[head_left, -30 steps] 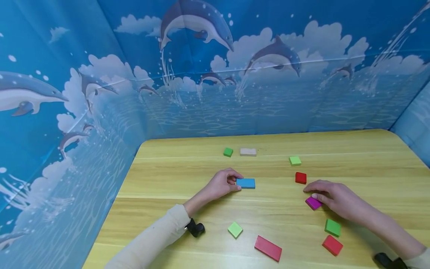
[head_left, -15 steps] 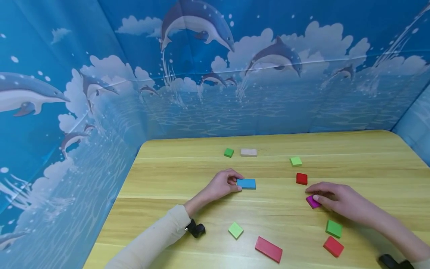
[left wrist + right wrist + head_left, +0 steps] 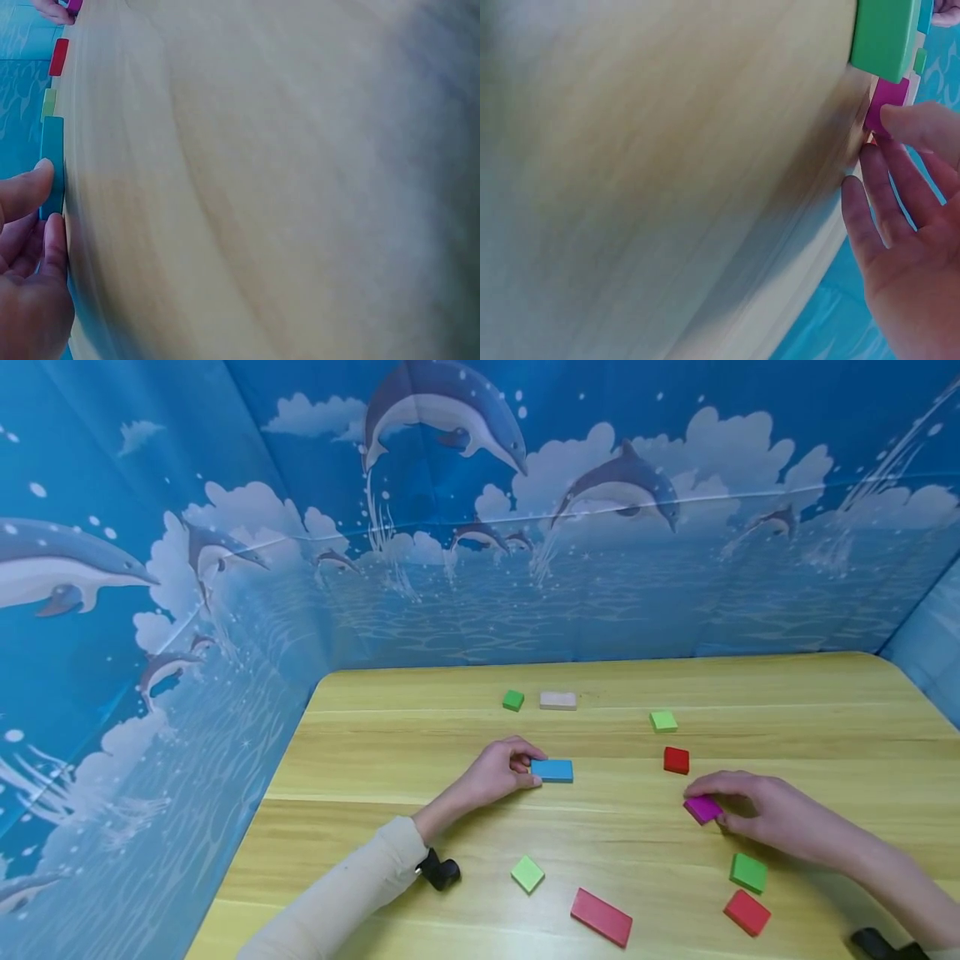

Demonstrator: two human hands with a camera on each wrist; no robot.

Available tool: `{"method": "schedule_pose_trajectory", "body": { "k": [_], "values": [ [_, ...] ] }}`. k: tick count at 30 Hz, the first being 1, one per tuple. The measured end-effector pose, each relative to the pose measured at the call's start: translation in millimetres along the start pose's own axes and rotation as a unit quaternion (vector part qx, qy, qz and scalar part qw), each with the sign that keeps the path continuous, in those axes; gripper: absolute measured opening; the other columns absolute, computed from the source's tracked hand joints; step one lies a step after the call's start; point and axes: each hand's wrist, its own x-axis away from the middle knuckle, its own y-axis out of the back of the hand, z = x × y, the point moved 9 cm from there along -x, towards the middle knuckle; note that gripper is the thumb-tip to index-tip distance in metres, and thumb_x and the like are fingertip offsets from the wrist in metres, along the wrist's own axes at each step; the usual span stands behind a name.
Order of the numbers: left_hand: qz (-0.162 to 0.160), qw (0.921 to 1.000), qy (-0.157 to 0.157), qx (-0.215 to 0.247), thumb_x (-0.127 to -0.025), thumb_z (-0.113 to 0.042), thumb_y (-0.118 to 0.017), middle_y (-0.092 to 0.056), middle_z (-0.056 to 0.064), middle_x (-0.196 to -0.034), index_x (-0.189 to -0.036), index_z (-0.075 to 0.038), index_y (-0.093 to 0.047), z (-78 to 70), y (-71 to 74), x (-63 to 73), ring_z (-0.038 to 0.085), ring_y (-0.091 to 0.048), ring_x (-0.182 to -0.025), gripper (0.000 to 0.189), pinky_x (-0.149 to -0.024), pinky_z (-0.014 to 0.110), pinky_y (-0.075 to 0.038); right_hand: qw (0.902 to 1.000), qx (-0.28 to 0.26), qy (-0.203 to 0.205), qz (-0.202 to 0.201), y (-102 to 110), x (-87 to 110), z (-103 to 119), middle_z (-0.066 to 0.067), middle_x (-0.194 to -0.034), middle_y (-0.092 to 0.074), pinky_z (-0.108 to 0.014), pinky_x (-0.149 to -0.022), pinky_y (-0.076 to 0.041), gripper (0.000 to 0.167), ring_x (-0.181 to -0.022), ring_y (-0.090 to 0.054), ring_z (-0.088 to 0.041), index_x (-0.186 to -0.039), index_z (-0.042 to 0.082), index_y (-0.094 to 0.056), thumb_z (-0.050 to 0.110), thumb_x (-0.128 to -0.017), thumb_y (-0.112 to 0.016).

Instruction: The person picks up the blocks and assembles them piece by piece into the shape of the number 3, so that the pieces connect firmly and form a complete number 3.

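Observation:
In the head view my left hand (image 3: pixel 498 772) pinches the left end of a flat blue block (image 3: pixel 553 771) between thumb and fingers. The left wrist view shows the thumb (image 3: pixel 28 191) against the face of that blue block (image 3: pixel 52 161). To the right, my right hand (image 3: pixel 772 814) has its forefinger and thumb at opposite sides of a purple block (image 3: pixel 702 810), gripping it at table level. In the right wrist view the thumb lies on the purple block (image 3: pixel 887 103), with the other fingers (image 3: pixel 862 217) spread out below.
Beyond the purple block lie a red block (image 3: pixel 676 760) and a light green one (image 3: pixel 663 721). A green block (image 3: pixel 748 872) and a red block (image 3: pixel 747 912) sit nearer me. A long red block (image 3: pixel 602 917) is at the front; a pale block (image 3: pixel 558 700) lies farther back.
My right thumb has slid from the top of the purple block to its right edge, and the block has turned slightly. My left hand and the blue block stay put.

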Motion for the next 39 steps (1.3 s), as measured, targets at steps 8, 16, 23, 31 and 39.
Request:
{"method": "schedule_pose_trajectory", "body": {
  "k": [8, 16, 23, 31, 39],
  "values": [
    [-0.002, 1.0000, 0.000, -0.001, -0.085, -0.008, -0.078, -0.059, -0.001, -0.097, -0.113, -0.009, -0.071, 2.6, -0.5, 0.5, 0.011, -0.055, -0.086, 0.029, -0.078, 0.023, -0.050, 0.9999, -0.008, 0.009, 0.001, -3.2, -4.6, 2.6, 0.009, -0.114, -0.063, -0.029, -0.078, -0.052, 0.036, -0.101, -0.059, -0.013, -0.120, 0.026, -0.067, 0.013, -0.088, -0.073],
    [0.002, 1.0000, 0.000, -0.005, -0.086, -0.008, -0.077, -0.058, -0.002, -0.097, -0.114, -0.009, -0.071, 2.3, -0.9, -0.3, 0.010, -0.055, -0.086, 0.029, -0.078, 0.023, -0.050, 0.9999, -0.014, 0.001, -0.005, -8.6, -9.8, 9.2, 0.008, -0.114, -0.063, -0.030, -0.079, -0.053, 0.036, -0.103, -0.060, -0.019, -0.120, 0.026, -0.067, 0.014, -0.087, -0.074],
    [0.004, 1.0000, 0.001, 0.002, -0.086, -0.007, -0.077, -0.058, -0.003, -0.097, -0.114, -0.010, -0.071, 2.3, -1.0, -0.4, 0.011, -0.055, -0.086, 0.029, -0.078, 0.023, -0.049, 0.9997, -0.010, -0.011, -0.017, -7.6, -15.7, 17.9, 0.005, -0.118, -0.064, -0.034, -0.080, -0.053, 0.037, -0.105, -0.061, -0.022, -0.124, 0.024, -0.066, 0.014, -0.089, -0.073],
    [0.001, 0.9999, -0.002, 0.013, -0.085, -0.008, -0.077, -0.059, 0.002, -0.099, -0.114, -0.009, -0.070, 0.3, 0.2, 0.7, 0.014, -0.055, -0.087, 0.029, -0.078, 0.024, -0.049, 0.9995, -0.024, -0.005, -0.020, -7.9, -25.9, 28.2, 0.007, -0.114, -0.064, -0.032, -0.079, -0.053, 0.037, -0.100, -0.062, -0.017, -0.124, 0.021, -0.065, 0.016, -0.089, -0.074],
    [-0.003, 0.9999, -0.004, 0.012, -0.085, -0.008, -0.077, -0.059, 0.002, -0.099, -0.114, -0.009, -0.071, 0.8, 1.8, 0.8, 0.016, -0.055, -0.089, 0.029, -0.078, 0.024, -0.048, 0.9993, -0.026, -0.004, -0.027, -9.1, -36.3, 38.1, 0.003, -0.112, -0.064, -0.032, -0.076, -0.054, 0.039, -0.098, -0.061, -0.019, -0.124, 0.019, -0.066, 0.011, -0.087, -0.074]
  ]
}}
